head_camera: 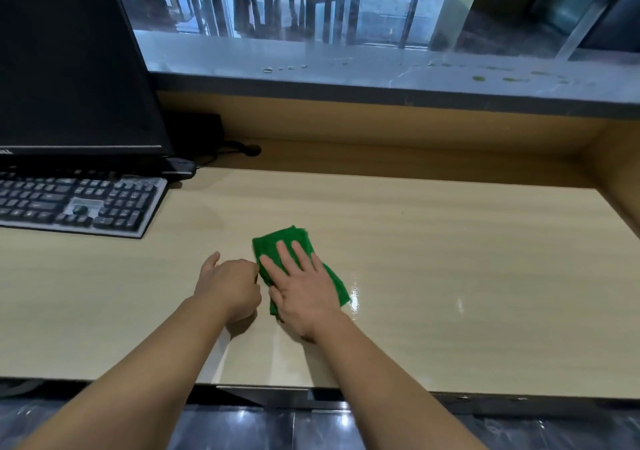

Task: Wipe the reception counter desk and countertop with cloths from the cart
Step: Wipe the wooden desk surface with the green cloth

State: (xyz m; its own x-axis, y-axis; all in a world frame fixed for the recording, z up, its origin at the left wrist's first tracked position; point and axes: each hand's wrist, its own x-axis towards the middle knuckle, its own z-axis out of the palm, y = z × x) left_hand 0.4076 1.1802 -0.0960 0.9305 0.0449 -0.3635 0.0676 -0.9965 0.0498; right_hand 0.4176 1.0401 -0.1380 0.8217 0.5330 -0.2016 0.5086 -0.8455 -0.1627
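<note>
Green cloth lies flat on the desk, just below the centre of the frame. Colour a bright, saturated green; weave looks fine and slightly fuzzy, though detail is soft. It appears folded into a rough rectangle, long axis running from upper left to lower right. Far edge shows a thicker, layered lip; near right corner pokes out past the wrist side of the hand.

Right hand lies palm down on top of the cloth, fingers spread and extended, pressing it to the surface rather than gripping it. The hand covers most of the cloth's middle and near part.

Left hand sits just beside the cloth's left edge, fingers curled inward into a loose fist. Its fingertips are hidden; cannot tell whether they pinch the cloth's edge or merely touch it. Both forearms bare, entering from the lower frame.

The desk is pale wood-grain laminate, glossy, with a bright reflection patch just right of the cloth.

Left of frame: dark keyboard with a pale border, well apart from the cloth. Above it, a black monitor, screen dark, filling the upper left.

Behind the desk a wood panel rises to the raised countertop, grey stone-look, with small smudges or spots scattered along it. Beyond, at the top of the frame, a shiny lobby floor.
</note>
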